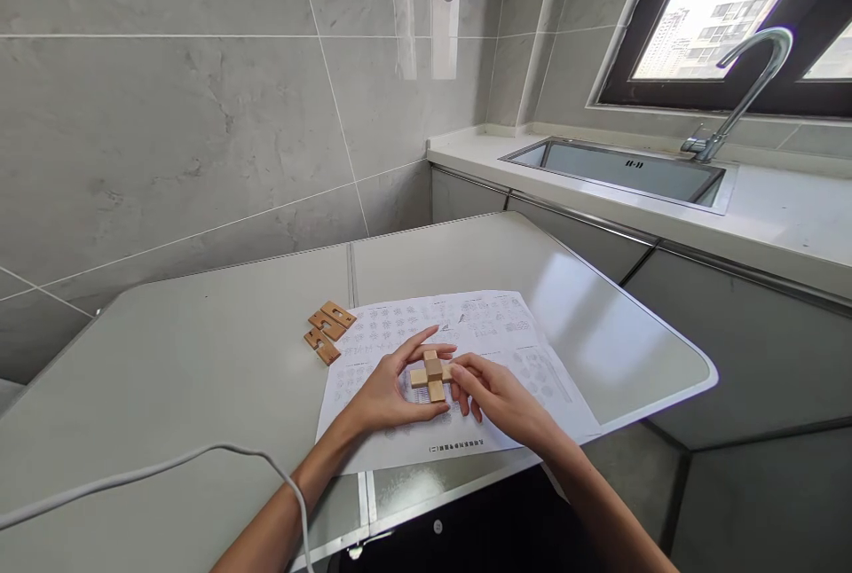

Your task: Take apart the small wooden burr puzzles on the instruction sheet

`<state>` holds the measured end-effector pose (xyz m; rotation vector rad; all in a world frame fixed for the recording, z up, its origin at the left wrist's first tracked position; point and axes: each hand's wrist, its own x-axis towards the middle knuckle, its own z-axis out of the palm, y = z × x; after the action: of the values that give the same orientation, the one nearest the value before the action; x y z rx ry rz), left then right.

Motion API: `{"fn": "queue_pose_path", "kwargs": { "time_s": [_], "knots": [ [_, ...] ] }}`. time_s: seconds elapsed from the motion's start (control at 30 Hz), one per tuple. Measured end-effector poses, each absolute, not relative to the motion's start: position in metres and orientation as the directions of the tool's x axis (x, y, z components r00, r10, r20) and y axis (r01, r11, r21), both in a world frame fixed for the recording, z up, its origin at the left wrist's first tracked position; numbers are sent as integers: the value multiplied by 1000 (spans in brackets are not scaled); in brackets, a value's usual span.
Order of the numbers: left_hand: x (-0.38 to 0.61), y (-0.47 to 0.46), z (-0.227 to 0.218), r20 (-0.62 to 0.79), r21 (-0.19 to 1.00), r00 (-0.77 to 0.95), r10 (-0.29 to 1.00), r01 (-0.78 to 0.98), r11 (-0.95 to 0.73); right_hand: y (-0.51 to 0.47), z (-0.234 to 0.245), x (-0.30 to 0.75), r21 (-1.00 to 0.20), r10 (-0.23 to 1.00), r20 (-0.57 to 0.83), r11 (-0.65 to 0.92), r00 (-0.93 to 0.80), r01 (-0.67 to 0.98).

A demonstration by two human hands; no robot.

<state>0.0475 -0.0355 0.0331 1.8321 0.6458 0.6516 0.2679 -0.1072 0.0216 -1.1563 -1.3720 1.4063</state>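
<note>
A light wooden burr puzzle forms a cross of interlocking blocks over the printed sheet. My left hand curves around it from the left, the thumb at its near end and fingers at its far end; the index finger is raised. On the other side my right hand pinches the right arm of the cross between thumb and index finger. Its other fingers curl below and are partly hidden. Beyond my left hand, flat brown wooden pieces with cut-out notches lie at the sheet's left edge.
The pale folding table has a hinge seam and a rounded right edge. A white cable crosses its left part and runs over my left forearm. Behind on the right are a counter, a sink and a faucet.
</note>
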Motion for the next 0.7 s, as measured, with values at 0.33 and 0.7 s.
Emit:
{"fn": "queue_pose_path", "kwargs": {
  "time_s": [0.33, 0.7],
  "knots": [
    [43, -35, 37, 44, 971, 757, 651, 122, -207, -104, 22, 272, -979, 859, -93, -172, -503, -111],
    [49, -33, 28, 175, 948, 609, 774, 108, -299, -110, 5, 248, -974, 994, 108, 111, -23, 198]
  ]
}}
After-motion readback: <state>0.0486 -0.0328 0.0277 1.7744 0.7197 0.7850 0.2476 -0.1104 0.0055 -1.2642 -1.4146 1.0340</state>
